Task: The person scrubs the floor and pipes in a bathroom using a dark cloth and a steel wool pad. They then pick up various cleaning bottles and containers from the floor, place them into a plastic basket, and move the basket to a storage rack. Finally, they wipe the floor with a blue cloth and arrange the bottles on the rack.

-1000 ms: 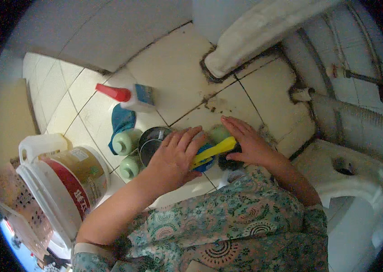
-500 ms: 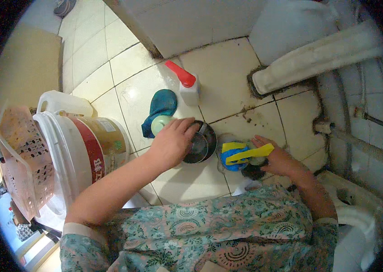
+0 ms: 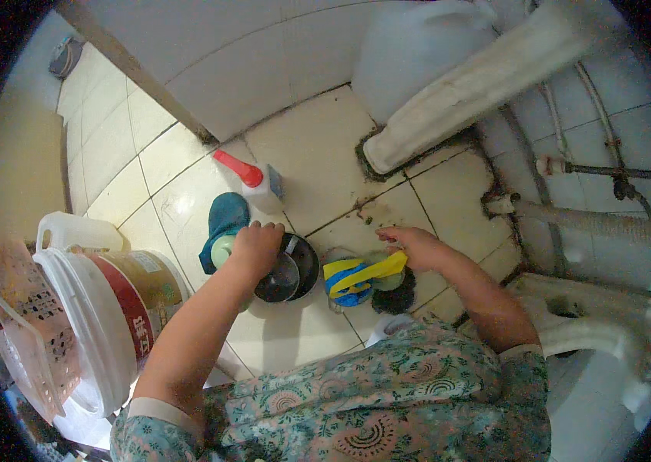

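Observation:
My left hand [image 3: 258, 248] is closed on the rim of a small dark round pan [image 3: 276, 282]. The small pan overlaps a larger black pan [image 3: 307, 266] on its right. Just left of the fingers a pale green round object [image 3: 222, 249] shows, partly hidden by my hand. Stretched toward the left, the fingers of my right hand [image 3: 412, 248] are apart, next to one end of a yellow strip [image 3: 372, 272]. That strip lies across a blue bundle [image 3: 348, 286]. Close below sits a dark bristly round thing [image 3: 395, 296], its kind unclear.
A white bottle with a red top [image 3: 265, 191] stands beyond a teal cloth item [image 3: 227, 215]. On the left are a white bucket [image 3: 87, 327], a white jug [image 3: 79, 232] and a pink perforated basket [image 3: 29, 327]. A thick pale pipe [image 3: 456, 100] meets the tiled floor at right.
The view has shifted, so the floor things appear farther left. My right hand has drawn up from the dark bristly thing, and its fingers now point left. My left hand stays at the pans.

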`<state>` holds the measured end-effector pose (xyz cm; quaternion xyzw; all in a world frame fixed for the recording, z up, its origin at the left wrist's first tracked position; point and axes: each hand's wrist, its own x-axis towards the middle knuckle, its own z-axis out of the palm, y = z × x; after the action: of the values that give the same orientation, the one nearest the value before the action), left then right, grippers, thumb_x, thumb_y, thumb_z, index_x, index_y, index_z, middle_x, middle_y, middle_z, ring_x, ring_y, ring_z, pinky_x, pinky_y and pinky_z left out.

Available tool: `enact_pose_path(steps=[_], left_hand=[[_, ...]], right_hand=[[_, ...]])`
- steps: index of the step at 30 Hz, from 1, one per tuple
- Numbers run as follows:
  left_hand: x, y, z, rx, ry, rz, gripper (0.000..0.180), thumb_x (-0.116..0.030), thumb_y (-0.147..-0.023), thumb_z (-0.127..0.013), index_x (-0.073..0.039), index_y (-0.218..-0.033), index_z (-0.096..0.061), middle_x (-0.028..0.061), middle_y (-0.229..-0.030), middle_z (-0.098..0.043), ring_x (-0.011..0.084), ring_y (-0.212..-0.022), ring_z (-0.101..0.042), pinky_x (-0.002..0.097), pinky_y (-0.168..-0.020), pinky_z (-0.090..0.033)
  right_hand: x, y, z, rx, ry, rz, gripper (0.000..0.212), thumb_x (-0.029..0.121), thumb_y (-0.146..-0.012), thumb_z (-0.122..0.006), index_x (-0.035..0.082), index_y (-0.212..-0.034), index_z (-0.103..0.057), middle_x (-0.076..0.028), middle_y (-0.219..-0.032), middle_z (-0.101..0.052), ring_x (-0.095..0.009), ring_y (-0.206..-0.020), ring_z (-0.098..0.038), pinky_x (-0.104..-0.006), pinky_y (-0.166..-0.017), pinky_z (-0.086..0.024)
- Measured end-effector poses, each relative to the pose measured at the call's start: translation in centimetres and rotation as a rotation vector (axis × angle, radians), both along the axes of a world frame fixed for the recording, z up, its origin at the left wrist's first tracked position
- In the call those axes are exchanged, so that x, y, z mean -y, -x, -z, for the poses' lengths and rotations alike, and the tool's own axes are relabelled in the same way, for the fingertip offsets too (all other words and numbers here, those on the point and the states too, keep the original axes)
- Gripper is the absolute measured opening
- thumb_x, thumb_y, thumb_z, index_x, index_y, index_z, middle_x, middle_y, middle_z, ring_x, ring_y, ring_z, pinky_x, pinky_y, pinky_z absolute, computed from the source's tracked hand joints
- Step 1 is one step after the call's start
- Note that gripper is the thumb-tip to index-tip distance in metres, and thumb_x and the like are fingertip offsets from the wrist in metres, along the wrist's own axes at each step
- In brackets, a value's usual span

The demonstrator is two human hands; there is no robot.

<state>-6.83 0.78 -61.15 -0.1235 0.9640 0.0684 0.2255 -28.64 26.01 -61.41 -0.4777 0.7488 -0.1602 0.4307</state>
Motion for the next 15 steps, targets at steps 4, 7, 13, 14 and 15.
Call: enact_pose_path(steps=[4, 7, 13, 14, 15], left_hand=[[-0.9, 0.1, -2.3, -0.234, 0.154, 0.086, 0.024, -0.01, -0.077, -0.058, -0.006, -0.101, -0.055, 0.0073, -0.098, -0.062, 0.0265, -0.09, -0.061, 0.0331, -0.068, -0.053], [-1.4, 0.6, -3.6, -0.36, 0.236, 0.105, 0.022, -0.011, -0.079, -0.057, -0.006, -0.1, -0.055, 0.0071, -0.096, -0.061, 0.0243, -0.09, -0.061, 0.0327, -0.067, -0.053], [-1.6, 2.5, -4.2, -0.391, 0.266, 0.08, 0.012, -0.013, -0.079, -0.056, -0.008, -0.089, -0.057, 0.0065, -0.082, -0.06, 0.0206, -0.079, -0.063, 0.0312, -0.061, -0.051], [-1.6, 2.5, -3.7, -0.391, 0.281, 0.074, 0.011, -0.013, -0.079, -0.056, -0.008, -0.089, -0.057, 0.0066, -0.082, -0.06, 0.0206, -0.079, -0.063, 0.0312, -0.061, -0.051], [-1.4, 2.5, -3.4, -0.392, 0.295, 0.068, 0.011, -0.012, -0.079, -0.056, -0.008, -0.089, -0.056, 0.0066, -0.082, -0.06, 0.0206, -0.079, -0.063, 0.0313, -0.061, -0.051]], right_hand=[[-0.2, -0.1, 1.5, 0.158, 0.004, 0.109, 0.048, 0.003, -0.078, -0.066, 0.003, -0.123, -0.051, -0.015, -0.115, -0.061, -0.029, -0.104, -0.06, -0.0373, -0.09, -0.048], [-0.6, -0.1, 2.7, 0.21, 0.026, 0.171, 0.042, 0.009, -0.082, -0.064, 0.002, -0.122, -0.052, -0.015, -0.111, -0.062, -0.027, -0.099, -0.062, -0.0367, -0.087, -0.049], [0.0, -1.0, 3.0, 0.24, 0.135, 0.191, 0.03, 0.016, -0.093, -0.055, 0.003, -0.119, -0.054, -0.008, -0.096, -0.062, -0.016, -0.088, -0.06, -0.0284, -0.083, -0.048], [0.7, -1.1, 3.4, 0.529, 0.025, 0.438, 0.028, 0.017, -0.093, -0.054, 0.004, -0.117, -0.055, -0.007, -0.093, -0.061, -0.015, -0.085, -0.059, -0.0279, -0.08, -0.048], [1.6, -1.0, 3.8, 0.817, -0.094, 0.683, 0.025, 0.018, -0.094, -0.053, 0.004, -0.115, -0.056, -0.005, -0.09, -0.061, -0.013, -0.081, -0.058, -0.0274, -0.078, -0.048]])
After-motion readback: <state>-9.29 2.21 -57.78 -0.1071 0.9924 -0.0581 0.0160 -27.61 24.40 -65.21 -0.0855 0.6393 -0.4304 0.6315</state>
